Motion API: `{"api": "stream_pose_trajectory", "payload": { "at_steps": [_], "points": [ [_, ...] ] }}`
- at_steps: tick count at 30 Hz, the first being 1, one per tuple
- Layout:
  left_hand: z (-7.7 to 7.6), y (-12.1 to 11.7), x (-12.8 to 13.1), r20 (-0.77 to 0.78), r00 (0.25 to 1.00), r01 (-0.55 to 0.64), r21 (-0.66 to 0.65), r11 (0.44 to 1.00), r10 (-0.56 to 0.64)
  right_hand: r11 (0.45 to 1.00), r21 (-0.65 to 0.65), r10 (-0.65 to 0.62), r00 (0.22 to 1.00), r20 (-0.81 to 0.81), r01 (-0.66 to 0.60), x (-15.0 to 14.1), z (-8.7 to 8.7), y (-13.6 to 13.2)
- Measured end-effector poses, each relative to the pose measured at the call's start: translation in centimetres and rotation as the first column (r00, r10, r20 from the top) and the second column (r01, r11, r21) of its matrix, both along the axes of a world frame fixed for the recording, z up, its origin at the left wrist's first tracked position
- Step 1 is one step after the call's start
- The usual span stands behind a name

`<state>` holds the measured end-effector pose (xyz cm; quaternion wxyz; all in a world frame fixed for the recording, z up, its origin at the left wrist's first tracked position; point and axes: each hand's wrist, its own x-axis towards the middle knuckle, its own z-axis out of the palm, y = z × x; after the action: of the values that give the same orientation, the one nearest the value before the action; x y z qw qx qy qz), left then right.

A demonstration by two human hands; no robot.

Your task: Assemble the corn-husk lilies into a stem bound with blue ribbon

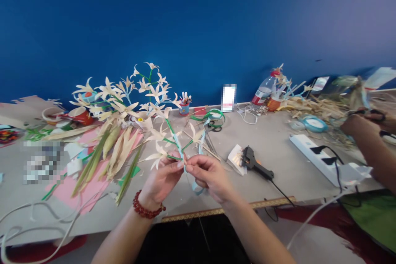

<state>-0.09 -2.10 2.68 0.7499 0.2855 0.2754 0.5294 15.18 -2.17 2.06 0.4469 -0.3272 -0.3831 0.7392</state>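
Observation:
My left hand, with a red bead bracelet at the wrist, pinches the lower stem of a handmade flower branch. Pale husk-like petals and green side stems spread above the fingers, and light blue tape wraps part of the main stem. Close beside it, my right hand has thumb and index finger closed at the stem's lower end, on what looks like the light blue tape. A loose curl of blue tape hangs below the fingers. The exact spot of the wrap is partly hidden by the fingertips.
Finished flower branches stand at the back left, behind dried husks on pink paper. A black glue gun lies right of my hands, near a white power strip. Another person's hand holds scissors at far right.

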Motion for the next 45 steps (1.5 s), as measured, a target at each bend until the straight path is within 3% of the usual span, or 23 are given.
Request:
{"api": "stream_pose_trajectory", "payload": {
  "at_steps": [6,13,16,20,23,25,28,32,37,41,45],
  "points": [
    [-0.5,-0.2,0.1,0.001,0.999,0.036,0.008,0.999,-0.036,1.000,-0.007,0.016,1.000,0.005,-0.016,0.1,-0.2,-0.1],
    [-0.3,-0.2,0.2,-0.038,0.999,0.002,0.060,0.998,0.000,0.976,0.184,-0.136,0.983,0.123,0.112,-0.1,-0.1,-0.2],
    [-0.6,-0.4,0.6,-0.043,0.992,-0.117,0.043,0.992,0.119,0.900,0.395,-0.295,0.924,0.244,0.184,0.1,0.3,-0.4],
    [-1.1,-0.9,1.3,-0.079,0.960,-0.265,0.057,0.963,0.269,0.722,0.674,-0.489,0.804,0.338,0.156,0.1,0.8,-0.6],
    [-1.3,-0.9,1.5,-0.098,0.939,-0.326,0.048,0.944,0.330,0.631,0.767,-0.552,0.760,0.342,0.112,0.1,0.9,-0.6],
    [-1.4,-0.8,1.5,-0.111,0.926,-0.360,0.040,0.932,0.362,0.611,0.786,-0.564,0.746,0.354,0.089,0.2,1.0,-0.6],
    [-1.3,-0.8,1.4,-0.130,0.924,-0.354,0.059,0.933,0.359,0.659,0.751,-0.503,0.768,0.398,0.043,0.6,1.3,-0.5],
    [-1.0,-0.9,1.2,-0.161,0.929,-0.315,0.123,0.941,0.332,0.806,0.591,-0.313,0.843,0.437,-0.007,1.1,1.4,-0.1],
    [-1.0,-0.8,1.0,-0.161,0.952,-0.238,0.152,0.959,0.261,0.967,0.254,-0.017,0.980,0.200,-0.035,0.8,0.6,0.3],
    [-1.3,-0.6,0.8,-0.134,0.968,-0.197,0.116,0.973,0.212,0.997,0.040,0.063,0.998,0.017,-0.063,0.3,0.7,0.4],
    [-1.2,-0.4,0.7,-0.091,0.979,-0.176,0.097,0.980,0.185,0.993,-0.030,0.111,0.993,-0.048,-0.113,0.0,0.9,0.5]
  ]
}}
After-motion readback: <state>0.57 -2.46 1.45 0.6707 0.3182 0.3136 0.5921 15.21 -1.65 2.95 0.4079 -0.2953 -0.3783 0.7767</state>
